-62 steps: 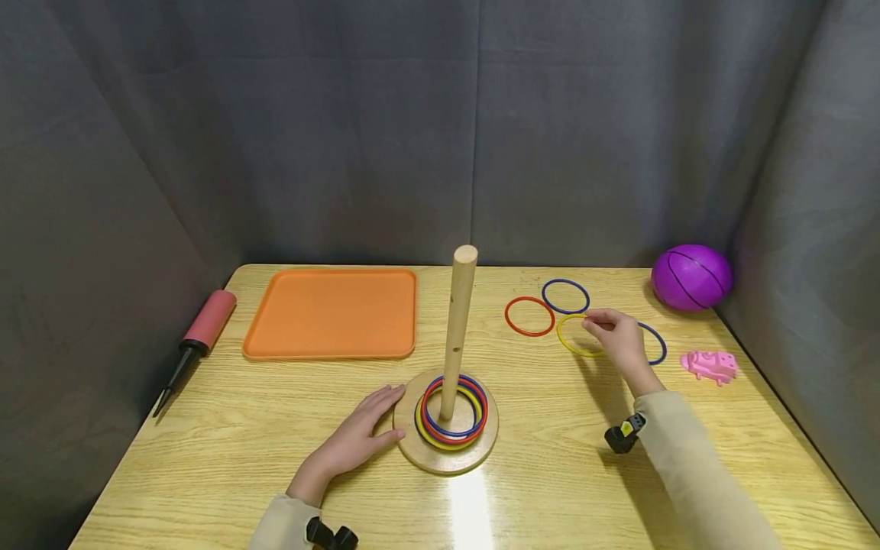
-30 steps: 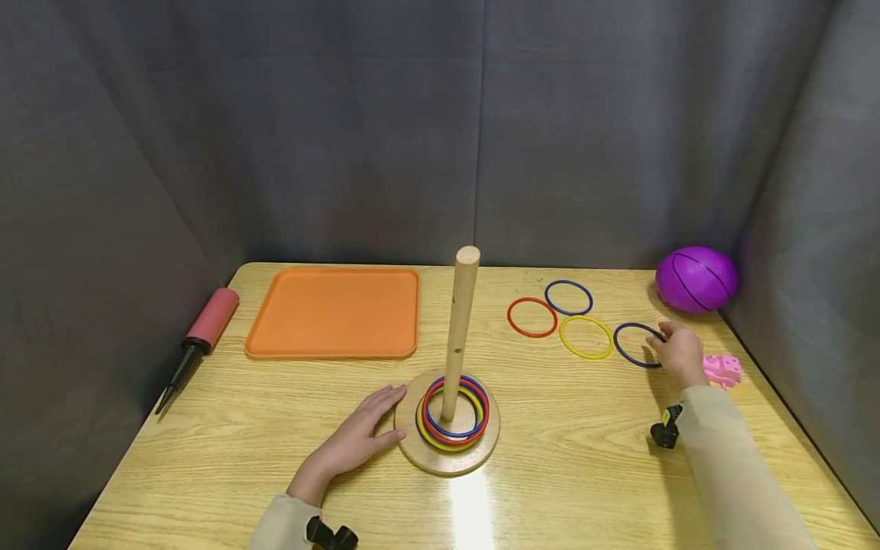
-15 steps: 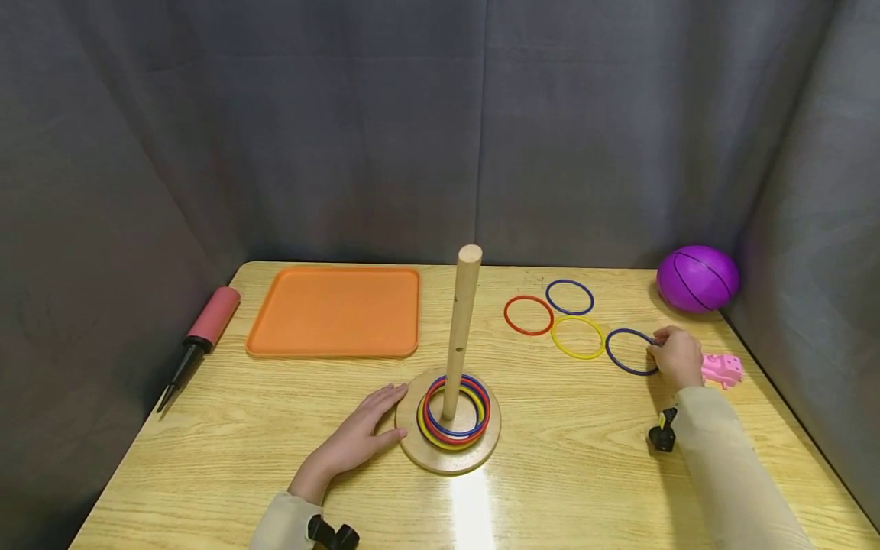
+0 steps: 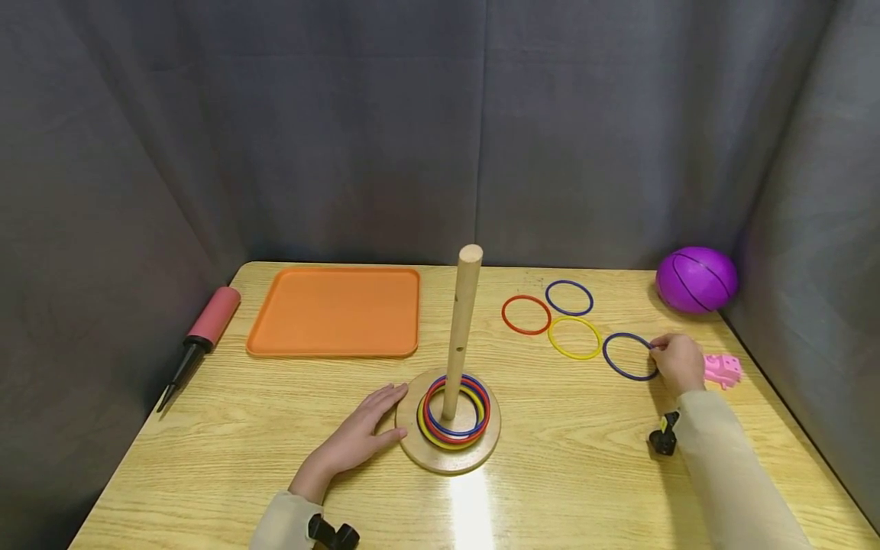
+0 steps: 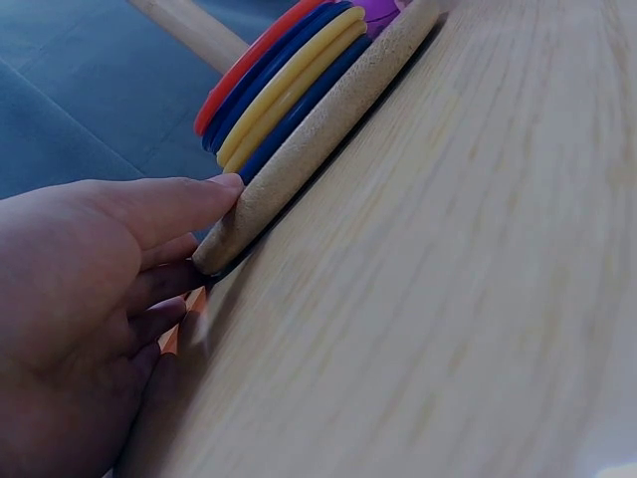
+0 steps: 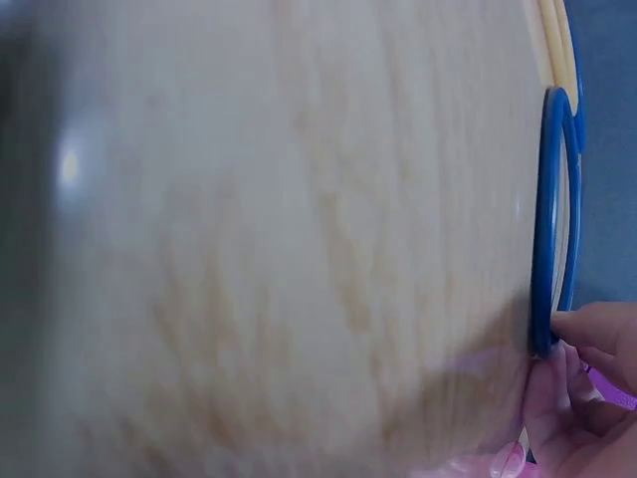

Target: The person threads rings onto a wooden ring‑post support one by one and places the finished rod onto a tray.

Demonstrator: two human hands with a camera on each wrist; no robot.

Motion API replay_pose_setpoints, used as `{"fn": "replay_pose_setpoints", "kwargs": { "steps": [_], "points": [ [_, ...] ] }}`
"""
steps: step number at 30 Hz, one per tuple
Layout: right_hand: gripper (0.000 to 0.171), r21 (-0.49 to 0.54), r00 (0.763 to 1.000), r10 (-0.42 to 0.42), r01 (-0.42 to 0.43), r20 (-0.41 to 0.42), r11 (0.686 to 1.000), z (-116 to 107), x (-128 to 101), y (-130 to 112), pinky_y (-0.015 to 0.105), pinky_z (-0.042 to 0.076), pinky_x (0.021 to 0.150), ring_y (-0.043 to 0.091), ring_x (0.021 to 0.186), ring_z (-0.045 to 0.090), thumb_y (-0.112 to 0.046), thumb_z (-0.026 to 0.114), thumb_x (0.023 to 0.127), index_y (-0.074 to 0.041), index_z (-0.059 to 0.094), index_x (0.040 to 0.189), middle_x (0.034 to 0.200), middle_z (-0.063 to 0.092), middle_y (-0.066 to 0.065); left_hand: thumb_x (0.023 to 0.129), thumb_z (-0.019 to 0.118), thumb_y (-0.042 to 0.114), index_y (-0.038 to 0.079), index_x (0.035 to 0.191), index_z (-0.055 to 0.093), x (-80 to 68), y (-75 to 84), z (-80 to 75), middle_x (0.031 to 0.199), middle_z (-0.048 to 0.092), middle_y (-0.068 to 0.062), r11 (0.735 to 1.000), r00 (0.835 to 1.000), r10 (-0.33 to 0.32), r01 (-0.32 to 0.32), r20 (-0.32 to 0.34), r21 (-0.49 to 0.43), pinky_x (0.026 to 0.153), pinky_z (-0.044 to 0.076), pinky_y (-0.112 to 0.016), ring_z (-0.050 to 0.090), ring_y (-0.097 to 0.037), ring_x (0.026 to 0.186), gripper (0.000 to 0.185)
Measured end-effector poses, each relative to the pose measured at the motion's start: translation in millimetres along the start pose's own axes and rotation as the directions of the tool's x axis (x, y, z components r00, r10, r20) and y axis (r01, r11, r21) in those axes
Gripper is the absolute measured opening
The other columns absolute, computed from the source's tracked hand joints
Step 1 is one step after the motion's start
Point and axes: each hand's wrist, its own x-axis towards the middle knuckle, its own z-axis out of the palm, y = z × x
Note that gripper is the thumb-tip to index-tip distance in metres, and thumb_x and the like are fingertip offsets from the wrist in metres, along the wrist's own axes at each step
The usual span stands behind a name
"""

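Observation:
A wooden peg stand (image 4: pixel 448 451) with an upright dowel (image 4: pixel 462 328) holds several coloured rings (image 4: pixel 454 412) stacked on its round base. My left hand (image 4: pixel 357 435) lies flat on the table, fingertips (image 5: pixel 224 184) against the base's rim (image 5: pixel 299 164). My right hand (image 4: pixel 677 363) pinches the right edge of a blue ring (image 4: pixel 627 356) lying on the table; the right wrist view shows that blue ring (image 6: pixel 547 229) meeting my fingers (image 6: pixel 587 329). Loose red (image 4: pixel 525 315), blue (image 4: pixel 568 298) and yellow (image 4: pixel 574 338) rings lie beside it.
An orange tray (image 4: pixel 334 312) sits at the back left, with a red-handled pump (image 4: pixel 199 336) at the table's left edge. A purple ball (image 4: pixel 696 279) rests in the back right corner and a pink toy (image 4: pixel 722 370) lies just right of my right hand. Grey curtains enclose the table.
My right hand left the yellow ring, moved right to the far blue ring, took its edge and drew it slightly toward me and left. The left hand stayed put.

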Motion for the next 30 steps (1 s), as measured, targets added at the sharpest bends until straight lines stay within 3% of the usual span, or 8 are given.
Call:
{"fn": "replay_pose_setpoints", "kwargs": {
  "steps": [6,12,17,23,26,30],
  "points": [
    [0.023,0.035,0.999,-0.003,0.004,-0.033,0.999,-1,-5,3,0.03,0.038,0.065,0.024,0.075,0.058,-0.007,0.059,0.086,0.007,0.069,0.101,0.084,0.068,0.02,0.093,0.063,0.038,0.016,0.153,0.032,0.1,0.0,0.3,0.16,0.028,-0.009,1.0,1.0,-0.007,0.007,-0.001,-0.003,0.117,0.021,-0.061,0.018,-0.032,0.15,0.07],
    [0.024,0.113,0.999,0.038,-0.035,-0.024,0.993,-6,-10,-5,0.023,0.041,0.061,0.007,0.065,0.053,-0.01,0.062,0.09,0.007,0.068,0.106,0.086,0.07,0.018,0.093,0.063,0.038,0.017,0.153,0.032,0.0,0.5,-0.6,0.16,0.028,-0.007,1.0,1.0,-0.017,0.017,0.011,-0.005,0.118,0.02,-0.06,0.017,-0.03,0.151,0.07],
    [0.028,0.206,0.996,0.089,-0.088,0.004,0.975,-17,-10,-14,0.016,0.046,0.052,-0.006,0.057,0.05,-0.01,0.059,0.093,0.008,0.065,0.114,0.075,0.069,-0.001,0.094,0.063,0.039,0.017,0.153,0.032,0.3,0.7,-0.7,0.16,0.027,-0.007,1.0,1.0,-0.018,0.018,0.013,-0.004,0.118,0.02,-0.059,0.017,-0.03,0.151,0.07],
    [0.033,0.389,0.993,0.115,-0.115,0.024,0.914,-32,-13,-26,0.016,0.055,0.057,-0.014,0.059,0.052,-0.01,0.057,0.096,0.01,0.059,0.122,0.062,0.053,-0.03,0.094,0.062,0.039,0.017,0.153,0.032,0.3,1.5,-0.9,0.16,0.028,-0.007,1.0,1.0,-0.018,0.018,0.012,-0.001,0.119,0.02,-0.059,0.017,-0.03,0.151,0.07],
    [0.029,0.476,0.994,0.113,-0.1,0.001,0.874,-41,-16,-37,0.015,0.055,0.058,-0.015,0.062,0.053,-0.01,0.058,0.095,0.009,0.061,0.118,0.062,0.052,-0.033,0.094,0.062,0.039,0.017,0.153,0.032,0.3,1.1,-0.8,0.16,0.028,-0.007,1.0,1.0,-0.016,0.016,0.012,-0.005,0.118,0.02,-0.059,0.017,-0.03,0.151,0.07],
    [0.01,0.571,0.996,0.081,-0.055,-0.021,0.819,-55,-19,-58,0.014,0.055,0.058,-0.012,0.065,0.056,-0.012,0.061,0.095,-0.009,0.067,0.103,0.066,0.057,-0.03,0.093,0.062,0.04,0.017,0.153,0.032,0.0,0.2,-0.5,0.16,0.028,-0.007,1.0,1.0,-0.019,0.019,0.011,-0.007,0.118,0.02,-0.059,0.017,-0.03,0.151,0.071]
  ]
}}
